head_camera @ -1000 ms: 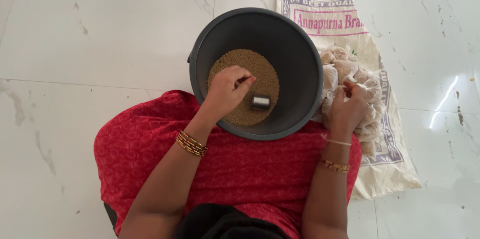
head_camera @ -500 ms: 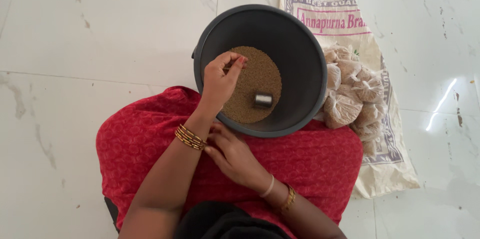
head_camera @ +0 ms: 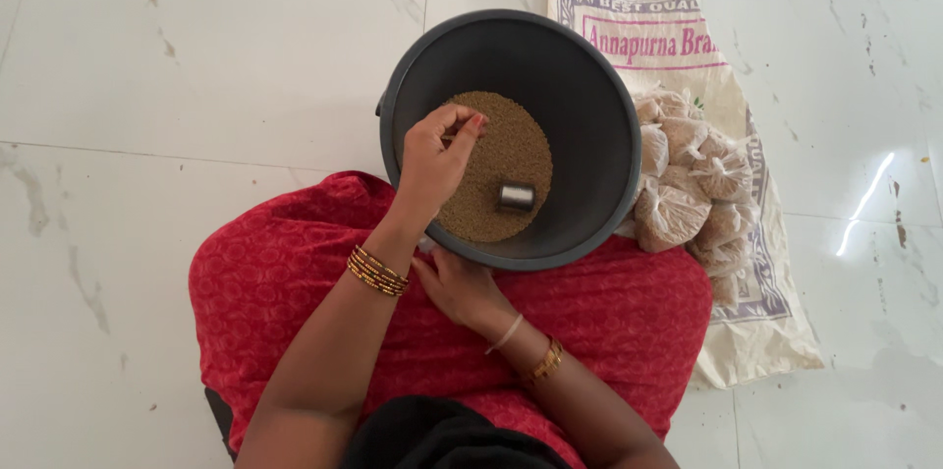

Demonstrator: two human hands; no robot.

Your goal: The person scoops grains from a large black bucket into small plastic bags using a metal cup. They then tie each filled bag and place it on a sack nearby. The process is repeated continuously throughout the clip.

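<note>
Left hand point(head_camera: 435, 160): fingers pinched shut over grain point(head_camera: 496, 165) in dark tub point(head_camera: 589, 86); contents indiscernible. Right hand point(head_camera: 462, 284): open, flat on red cloth point(head_camera: 629, 317) at tub's near rim. Metal cup point(head_camera: 516, 197) on grain.

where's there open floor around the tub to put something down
Bare marble floor lies left of the dark tub, above the red lap. The right side is crowded: filled bags piled on the white sack. More floor shows past the sack's right edge.

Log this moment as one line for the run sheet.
left hand: over grain in dark tub, fingers pinched | right hand: on red cloth at lap | metal cup: lying on grain | filled bags: on sack beside tub
</note>
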